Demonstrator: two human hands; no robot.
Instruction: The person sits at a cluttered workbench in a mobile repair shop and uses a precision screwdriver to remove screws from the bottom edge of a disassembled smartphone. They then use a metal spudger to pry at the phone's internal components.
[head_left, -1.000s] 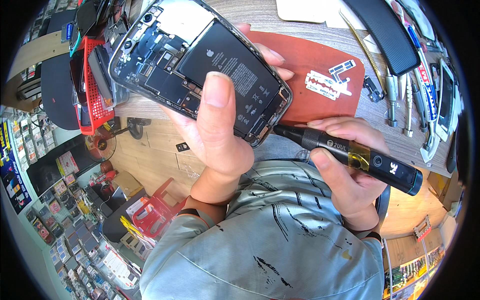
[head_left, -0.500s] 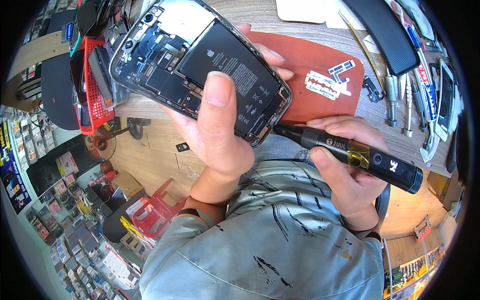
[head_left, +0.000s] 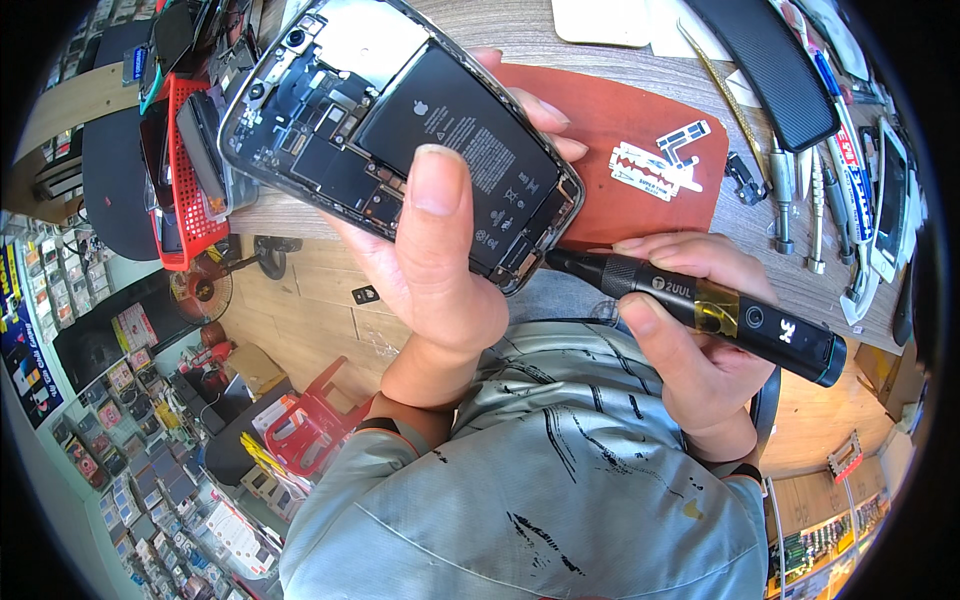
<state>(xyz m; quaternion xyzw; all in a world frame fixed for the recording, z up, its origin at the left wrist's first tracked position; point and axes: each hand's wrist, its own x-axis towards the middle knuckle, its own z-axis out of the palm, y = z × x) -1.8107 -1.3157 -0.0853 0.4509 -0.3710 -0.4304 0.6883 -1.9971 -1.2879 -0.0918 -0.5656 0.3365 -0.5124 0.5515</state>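
An opened smartphone (head_left: 330, 130), its black battery and circuit parts bare, lies tilted in my left hand (head_left: 440, 250). The thumb presses over the battery's lower left part, and the fingers wrap round from behind. My right hand (head_left: 690, 330) grips a black pen-shaped electric tool (head_left: 640, 280) with a yellow clear band and a lit display at its end. Its narrow tip is at the phone's lower right edge; whether it touches cannot be made out. Beyond the hands, a razor blade (head_left: 640, 170) and a small black-and-white part (head_left: 683, 142) lie on the red-brown mat (head_left: 570, 95).
A red basket (head_left: 185, 170) holding phones stands at the left of the wooden table (head_left: 500, 30). Screwdrivers (head_left: 783, 200), tweezers (head_left: 725, 75), a dark textured case (head_left: 770, 70) and a marker (head_left: 850, 180) crowd the right. A red chair (head_left: 315, 420) stands on the floor below.
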